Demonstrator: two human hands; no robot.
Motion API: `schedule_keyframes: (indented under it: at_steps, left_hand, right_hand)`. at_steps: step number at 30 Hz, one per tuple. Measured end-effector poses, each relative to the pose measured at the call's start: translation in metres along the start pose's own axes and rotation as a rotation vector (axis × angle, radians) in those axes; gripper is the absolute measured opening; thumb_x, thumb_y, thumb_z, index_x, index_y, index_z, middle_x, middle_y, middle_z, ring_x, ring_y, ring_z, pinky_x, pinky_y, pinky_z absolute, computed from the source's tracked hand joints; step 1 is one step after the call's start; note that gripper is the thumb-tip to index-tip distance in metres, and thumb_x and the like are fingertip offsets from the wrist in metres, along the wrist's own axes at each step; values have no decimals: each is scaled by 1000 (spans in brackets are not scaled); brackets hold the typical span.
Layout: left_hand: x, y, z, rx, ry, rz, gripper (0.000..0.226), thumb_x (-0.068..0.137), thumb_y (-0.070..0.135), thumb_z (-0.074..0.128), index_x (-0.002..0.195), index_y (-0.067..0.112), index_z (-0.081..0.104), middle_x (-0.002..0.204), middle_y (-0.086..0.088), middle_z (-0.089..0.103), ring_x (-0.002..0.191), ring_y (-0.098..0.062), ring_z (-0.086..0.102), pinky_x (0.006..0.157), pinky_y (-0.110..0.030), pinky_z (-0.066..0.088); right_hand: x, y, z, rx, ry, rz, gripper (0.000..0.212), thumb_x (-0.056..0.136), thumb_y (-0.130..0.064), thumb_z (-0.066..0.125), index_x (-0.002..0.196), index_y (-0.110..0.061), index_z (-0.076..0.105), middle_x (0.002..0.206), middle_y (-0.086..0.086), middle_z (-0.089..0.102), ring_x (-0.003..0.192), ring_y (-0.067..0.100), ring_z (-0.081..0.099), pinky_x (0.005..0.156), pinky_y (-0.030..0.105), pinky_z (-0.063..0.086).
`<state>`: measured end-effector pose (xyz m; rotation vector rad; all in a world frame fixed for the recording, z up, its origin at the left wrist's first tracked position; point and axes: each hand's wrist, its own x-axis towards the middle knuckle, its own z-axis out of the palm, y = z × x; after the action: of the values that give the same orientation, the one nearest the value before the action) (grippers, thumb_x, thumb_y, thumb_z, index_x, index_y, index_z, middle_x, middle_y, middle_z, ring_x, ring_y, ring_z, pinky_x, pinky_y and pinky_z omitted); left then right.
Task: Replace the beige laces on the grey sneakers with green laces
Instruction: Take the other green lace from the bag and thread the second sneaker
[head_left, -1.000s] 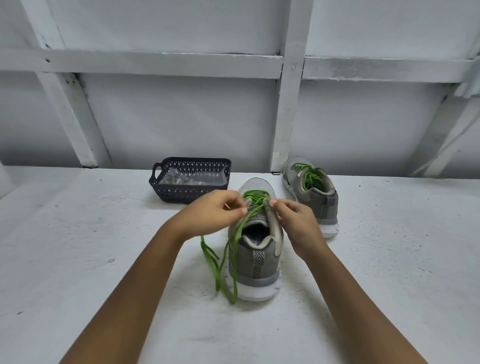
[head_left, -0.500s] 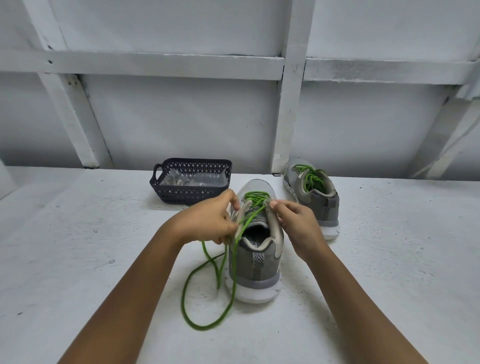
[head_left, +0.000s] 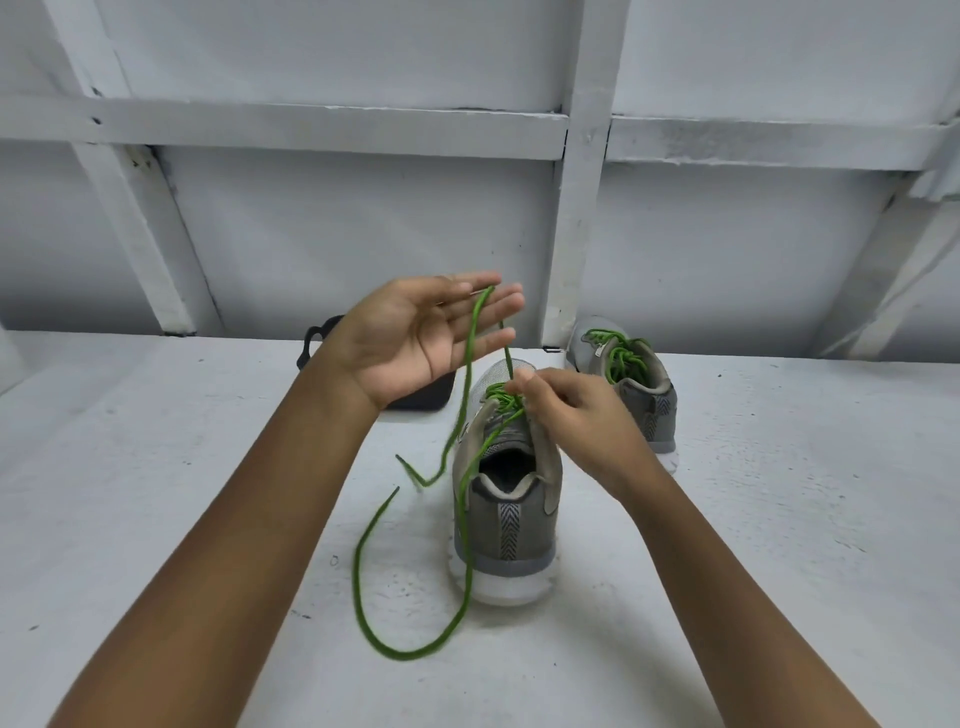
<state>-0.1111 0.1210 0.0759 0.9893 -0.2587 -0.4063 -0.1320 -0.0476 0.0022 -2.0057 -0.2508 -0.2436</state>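
A grey sneaker (head_left: 506, 525) stands heel toward me on the white surface, part laced with a green lace (head_left: 462, 415). My left hand (head_left: 421, 332) is raised above the shoe, palm up with straight fingers, and one strand of the lace is draped over its fingers and hangs down to the left. My right hand (head_left: 576, 410) pinches the lace at the shoe's upper eyelets. The lace's other strand loops across the surface (head_left: 395, 644) to the shoe's left. A second grey sneaker (head_left: 631, 384) with green laces stands behind on the right.
A dark plastic basket (head_left: 317, 343) sits behind my left hand, mostly hidden by it. A white wall with beams (head_left: 576, 208) closes off the back of the surface.
My left hand has lifted off the shoe and opened palm up, drawing a lace strand upward. The loose loop has spread wider on the surface. My right hand stays at the eyelets.
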Motion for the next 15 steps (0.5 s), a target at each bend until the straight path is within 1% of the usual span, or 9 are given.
schedule_keyframes:
  at_steps: [2, 3, 4, 5, 7, 8, 10, 12, 15]
  left_hand:
    - [6, -2, 6, -50, -2, 10, 22, 94, 2, 36, 107, -5, 52, 105, -20, 64, 84, -21, 71, 67, -34, 60]
    - [9, -3, 9, -66, 3, 15, 20, 94, 2, 36, 104, -4, 52, 104, -21, 63, 84, -22, 71, 69, -35, 60]
    - [12, -4, 11, -75, 14, 23, 17, 94, 2, 36, 101, -3, 51, 102, -21, 63, 84, -22, 70, 70, -36, 60]
    - [16, -5, 11, -78, 36, 35, 15, 94, 2, 36, 99, -1, 51, 101, -21, 63, 85, -22, 70, 70, -37, 60]
    - [23, -8, 8, -76, 94, 66, 14, 95, 4, 38, 99, 0, 50, 102, -18, 62, 90, -23, 67, 70, -38, 59]
    - [26, -9, 4, -70, 121, 76, 15, 95, 5, 38, 102, 1, 50, 104, -17, 63, 91, -23, 66, 70, -37, 58]
    - [29, -16, -6, 12, 189, 90, 17, 96, 8, 38, 105, 7, 53, 103, -13, 64, 86, -20, 67, 65, -34, 59]
    - [28, -29, -16, 198, 267, 110, 16, 98, 9, 38, 99, 15, 53, 96, -10, 67, 75, -16, 69, 59, -29, 57]
    - [21, -54, -23, 385, 286, 123, 12, 99, 12, 44, 104, 21, 49, 80, -3, 71, 64, -13, 67, 61, -29, 53]
  right_hand:
    - [-4, -13, 2, -44, -222, -25, 24, 90, -45, 55, 98, -28, 71, 91, 7, 71, 89, 16, 65, 85, 35, 50]
    - [-3, -16, 5, -72, -320, -45, 18, 89, -46, 57, 95, -34, 70, 97, 9, 71, 92, 19, 66, 87, 38, 52]
    - [-3, -19, 9, -92, -386, -63, 13, 89, -45, 58, 89, -38, 69, 98, 11, 71, 90, 22, 66, 84, 39, 53]
    - [-1, -19, 12, -83, -428, -73, 12, 90, -43, 58, 85, -38, 69, 92, 10, 70, 80, 22, 66, 77, 36, 54]
    - [1, -21, 14, 7, -465, -37, 17, 94, -31, 56, 87, -27, 71, 69, 2, 60, 56, 9, 53, 54, 20, 44]
    - [2, -22, 13, 69, -454, 2, 20, 96, -26, 53, 85, -21, 69, 62, -2, 57, 50, 5, 48, 48, 16, 40]
    - [5, -26, 9, 242, -380, 96, 26, 99, -19, 47, 80, -13, 64, 57, -3, 58, 45, 4, 50, 43, 14, 39]
    - [15, -28, 1, 429, -262, 169, 28, 100, -17, 43, 79, -7, 60, 56, 1, 58, 43, 6, 51, 41, 15, 41]
    - [35, -27, -10, 516, -116, 220, 30, 101, -16, 41, 78, -7, 57, 49, -2, 58, 40, 5, 50, 41, 15, 41]
